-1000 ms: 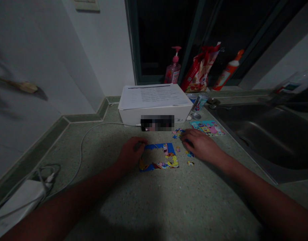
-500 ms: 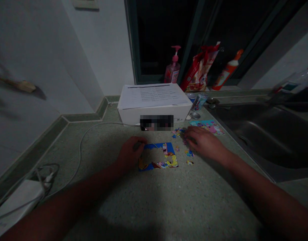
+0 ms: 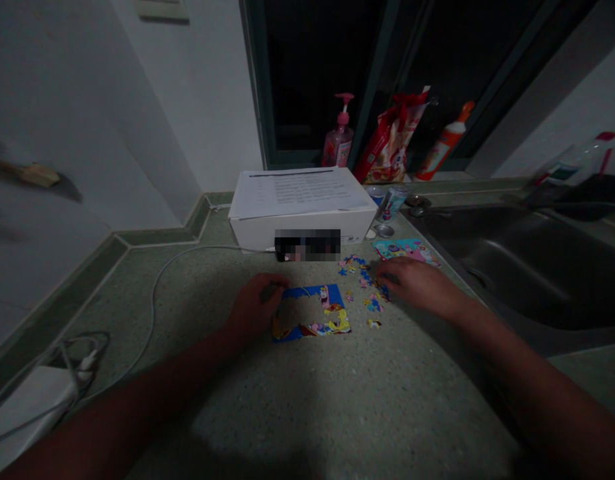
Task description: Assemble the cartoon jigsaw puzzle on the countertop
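Note:
A partly filled jigsaw puzzle (image 3: pixel 337 323) lies flat on the counter, with blue, yellow and brown parts around a bare middle. My left hand (image 3: pixel 255 305) is at its upper left corner, fingers curled and thumb against the edge. To the right of the puzzle lie several loose jigsaw pieces (image 3: pixel 372 304), mostly blue and yellow. Over the right side of these pieces is my right hand (image 3: pixel 415 281), its fingers bent down and drawn together. What its fingertips hold, if anything, is hidden in the dim light.
Behind the puzzle stands a white box (image 3: pixel 297 227) with a printed sheet on top and a blurred-out dark item in front. A colourful picture card (image 3: pixel 406 251) lies beside the sink (image 3: pixel 517 260). A white cable (image 3: pixel 155 307) crosses the counter at left. Cans (image 3: pixel 391 203) stand beyond.
My right hand has shifted slightly right, uncovering more of the loose pieces. My left hand stays at the puzzle's corner. The whole view has turned a little to the right.

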`<action>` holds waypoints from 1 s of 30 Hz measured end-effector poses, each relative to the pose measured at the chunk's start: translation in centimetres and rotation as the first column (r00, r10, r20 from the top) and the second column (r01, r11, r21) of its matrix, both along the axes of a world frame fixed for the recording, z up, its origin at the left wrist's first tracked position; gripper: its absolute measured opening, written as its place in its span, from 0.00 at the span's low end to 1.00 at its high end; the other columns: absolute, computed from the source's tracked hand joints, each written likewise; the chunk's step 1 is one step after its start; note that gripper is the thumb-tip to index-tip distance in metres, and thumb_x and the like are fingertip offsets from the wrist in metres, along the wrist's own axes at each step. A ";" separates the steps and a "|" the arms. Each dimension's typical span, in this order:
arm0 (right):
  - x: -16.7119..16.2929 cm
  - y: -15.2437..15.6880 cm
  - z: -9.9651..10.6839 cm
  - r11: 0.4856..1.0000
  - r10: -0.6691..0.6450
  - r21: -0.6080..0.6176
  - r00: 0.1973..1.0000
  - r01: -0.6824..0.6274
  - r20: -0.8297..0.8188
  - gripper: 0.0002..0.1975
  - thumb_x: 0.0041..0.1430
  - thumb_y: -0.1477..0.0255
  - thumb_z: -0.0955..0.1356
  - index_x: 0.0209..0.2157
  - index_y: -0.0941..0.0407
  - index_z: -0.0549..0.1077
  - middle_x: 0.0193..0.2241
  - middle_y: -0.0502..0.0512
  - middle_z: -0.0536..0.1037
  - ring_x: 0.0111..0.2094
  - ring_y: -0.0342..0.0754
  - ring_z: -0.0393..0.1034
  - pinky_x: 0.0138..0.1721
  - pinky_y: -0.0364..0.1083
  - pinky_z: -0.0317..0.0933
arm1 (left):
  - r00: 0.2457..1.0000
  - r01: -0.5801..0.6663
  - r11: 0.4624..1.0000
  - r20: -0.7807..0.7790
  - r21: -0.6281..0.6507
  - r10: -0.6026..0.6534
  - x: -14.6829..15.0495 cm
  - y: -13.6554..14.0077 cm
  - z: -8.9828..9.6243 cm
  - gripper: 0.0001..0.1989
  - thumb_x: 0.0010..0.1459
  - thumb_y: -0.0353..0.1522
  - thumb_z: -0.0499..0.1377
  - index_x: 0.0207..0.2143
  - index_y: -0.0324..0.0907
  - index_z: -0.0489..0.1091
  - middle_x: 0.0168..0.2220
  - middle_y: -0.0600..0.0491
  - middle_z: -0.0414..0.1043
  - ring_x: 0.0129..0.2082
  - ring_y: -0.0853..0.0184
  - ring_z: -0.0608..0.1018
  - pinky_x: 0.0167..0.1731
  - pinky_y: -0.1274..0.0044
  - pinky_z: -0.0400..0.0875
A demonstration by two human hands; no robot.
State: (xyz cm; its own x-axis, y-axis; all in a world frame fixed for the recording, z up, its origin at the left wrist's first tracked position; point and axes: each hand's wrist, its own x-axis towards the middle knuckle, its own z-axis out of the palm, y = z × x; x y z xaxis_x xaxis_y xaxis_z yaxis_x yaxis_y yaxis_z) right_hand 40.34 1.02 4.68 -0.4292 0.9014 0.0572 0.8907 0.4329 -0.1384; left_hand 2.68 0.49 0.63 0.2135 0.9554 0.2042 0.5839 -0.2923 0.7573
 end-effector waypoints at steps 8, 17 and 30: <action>-0.7 0.0 0.2 0.994 -0.098 0.047 0.993 0.095 0.063 0.13 0.70 0.72 0.64 0.42 0.54 0.83 0.43 0.61 0.85 0.47 0.58 0.79 0.50 0.54 0.70 | 1.000 0.002 1.000 0.011 -0.015 -0.001 0.0 0.2 0.0 0.09 0.63 0.32 0.57 0.41 0.47 0.78 0.43 0.50 0.82 0.46 0.56 0.82 0.55 0.60 0.77; -1.1 -0.1 -1.0 0.999 -0.035 0.012 0.999 0.035 0.010 0.14 0.69 0.73 0.64 0.46 0.53 0.83 0.47 0.60 0.85 0.49 0.57 0.79 0.52 0.55 0.71 | 1.000 -0.004 1.000 0.023 -0.022 0.005 0.0 0.1 -0.3 0.10 0.62 0.34 0.57 0.41 0.48 0.78 0.44 0.51 0.82 0.47 0.56 0.82 0.55 0.61 0.77; -1.2 -0.2 -0.8 0.999 -0.035 0.000 0.999 0.035 0.012 0.14 0.71 0.72 0.63 0.45 0.54 0.82 0.46 0.62 0.85 0.49 0.59 0.80 0.52 0.56 0.71 | 1.000 0.005 0.999 0.022 -0.046 -0.004 -0.1 -0.1 0.4 0.08 0.64 0.35 0.57 0.41 0.51 0.76 0.45 0.52 0.82 0.47 0.54 0.82 0.55 0.55 0.75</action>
State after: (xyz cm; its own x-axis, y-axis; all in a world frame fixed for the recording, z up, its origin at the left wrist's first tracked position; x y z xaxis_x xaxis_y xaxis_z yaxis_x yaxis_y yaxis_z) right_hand 39.15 0.82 3.85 -0.3978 0.9160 0.0523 0.9070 0.4012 -0.1279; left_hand 2.60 0.37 1.00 0.2139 0.9629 0.1643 0.5659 -0.2593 0.7827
